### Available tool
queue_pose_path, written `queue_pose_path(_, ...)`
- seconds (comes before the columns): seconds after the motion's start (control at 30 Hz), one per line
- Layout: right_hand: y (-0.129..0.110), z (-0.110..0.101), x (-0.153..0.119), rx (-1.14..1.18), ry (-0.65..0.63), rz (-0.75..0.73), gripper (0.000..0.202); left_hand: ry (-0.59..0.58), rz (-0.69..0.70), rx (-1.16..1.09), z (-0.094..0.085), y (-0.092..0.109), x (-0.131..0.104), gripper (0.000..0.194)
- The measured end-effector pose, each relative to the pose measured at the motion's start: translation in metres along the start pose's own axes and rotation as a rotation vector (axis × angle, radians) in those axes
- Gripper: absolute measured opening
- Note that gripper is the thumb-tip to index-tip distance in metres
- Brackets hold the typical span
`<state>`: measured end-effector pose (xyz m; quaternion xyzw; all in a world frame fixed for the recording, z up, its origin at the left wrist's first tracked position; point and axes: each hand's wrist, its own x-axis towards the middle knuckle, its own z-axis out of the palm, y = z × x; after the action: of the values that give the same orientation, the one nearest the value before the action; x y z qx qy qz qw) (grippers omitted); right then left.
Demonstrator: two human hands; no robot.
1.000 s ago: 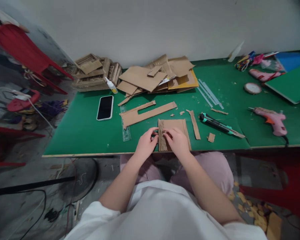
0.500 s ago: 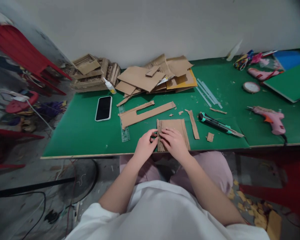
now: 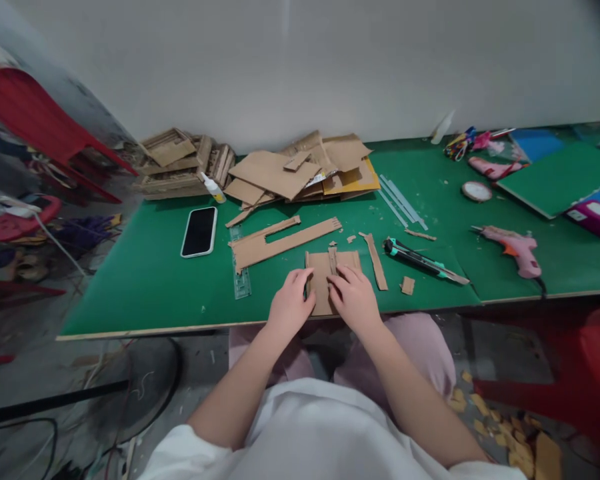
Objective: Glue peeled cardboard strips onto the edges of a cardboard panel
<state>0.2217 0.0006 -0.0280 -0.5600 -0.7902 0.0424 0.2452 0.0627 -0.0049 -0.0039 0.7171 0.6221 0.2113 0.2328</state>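
Note:
A squarish cardboard piece (image 3: 321, 283) with raised strips along its left and right sides lies at the table's front edge. My left hand (image 3: 291, 301) holds its left edge, thumb and curved fingers against the side strip. A narrow cardboard strip (image 3: 333, 259) lies upright across the piece's middle. The fingers of my right hand (image 3: 355, 295) close on this strip from the right and hide its lower part. Just right of that hand lies a loose cardboard strip (image 3: 376, 263).
A utility knife (image 3: 423, 260), a small cardboard scrap (image 3: 407, 285) and a pink glue gun (image 3: 513, 247) lie to the right. A notched cardboard piece (image 3: 275, 247) overlaps a clear ruler (image 3: 241, 283) at left, near a phone (image 3: 199, 232). Cardboard sheets (image 3: 275, 173) are heaped behind.
The narrow strip, earlier by the left side, now lies across the middle of the piece, moved right with my right hand. My left hand stays at the left edge. The view has shifted slightly.

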Motion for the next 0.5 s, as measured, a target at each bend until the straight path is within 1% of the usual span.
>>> queue_pose_path(0.07, 0.012, -0.002, 0.0, -0.003, 0.056, 0.029, 0.024, 0.018, 0.001, 0.038, 0.0, 0.0, 0.003, 0.04)
queue_pose_path(0.13, 0.023, -0.005, 0.0, -0.019, 0.082, 0.055, 0.026, 0.026, 0.005, 0.07, 0.0, 0.0, 0.006, 0.043)
queue_pose_path(0.23, 0.035, -0.012, -0.002, -0.051, 0.046, 0.105, 0.038, 0.053, 0.015, 0.133, -0.002, 0.001, 0.01, 0.045)
queue_pose_path(0.3, 0.041, -0.016, -0.004, -0.026, 0.022, 0.137, 0.046, 0.086, 0.008, 0.16, -0.004, 0.002, 0.014, 0.046)
queue_pose_path(0.33, 0.044, -0.019, -0.004, 0.009, 0.032, 0.151, 0.048, 0.103, 0.002, 0.161, -0.006, 0.003, 0.016, 0.046)
queue_pose_path(0.4, 0.052, -0.023, -0.005, 0.114, 0.095, 0.192, 0.049, 0.117, -0.013, 0.134, -0.011, 0.003, 0.02, 0.046)
queue_pose_path(0.5, 0.064, -0.032, -0.006, 0.308, 0.197, 0.353, 0.047, 0.135, -0.029, 0.05, -0.022, 0.004, 0.031, 0.044)
